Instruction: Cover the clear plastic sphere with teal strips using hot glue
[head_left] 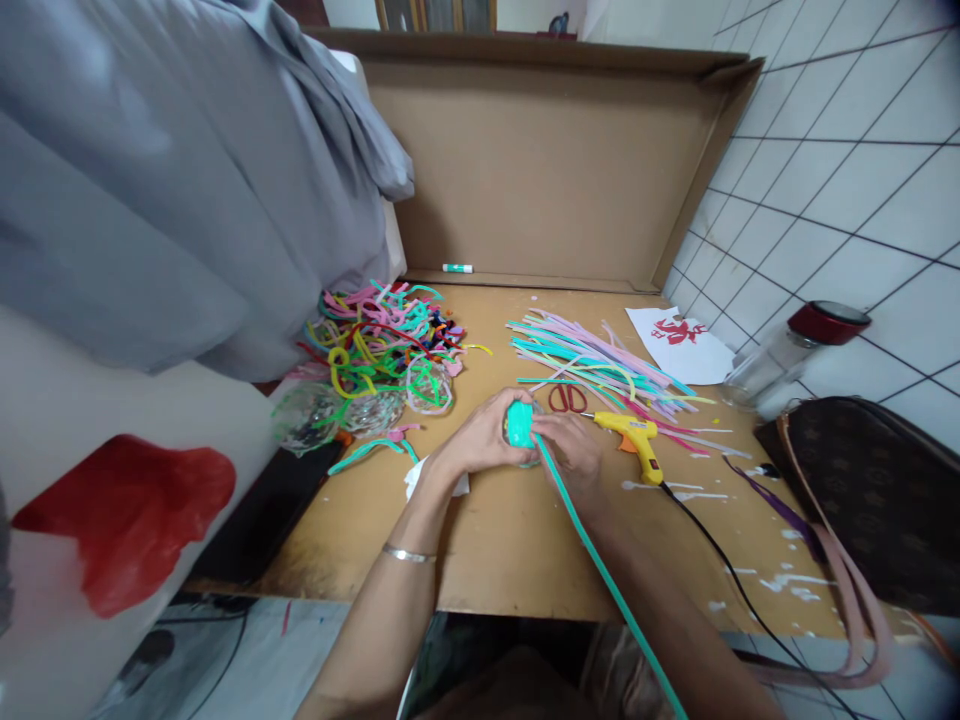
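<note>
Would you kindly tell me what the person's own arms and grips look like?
The left forearm and right forearm are bare, with no sleeves showing. A thin silver-coloured bangle circles the left one near the wrist; no band shows on the right. The left grip and right grip wear no gloves.

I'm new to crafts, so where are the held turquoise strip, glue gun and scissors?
Turquoise strip [600, 560]: head view, mid-length.
Glue gun [636, 430]: head view, yellow body.
Scissors [568, 399]: head view, red handles.
</note>
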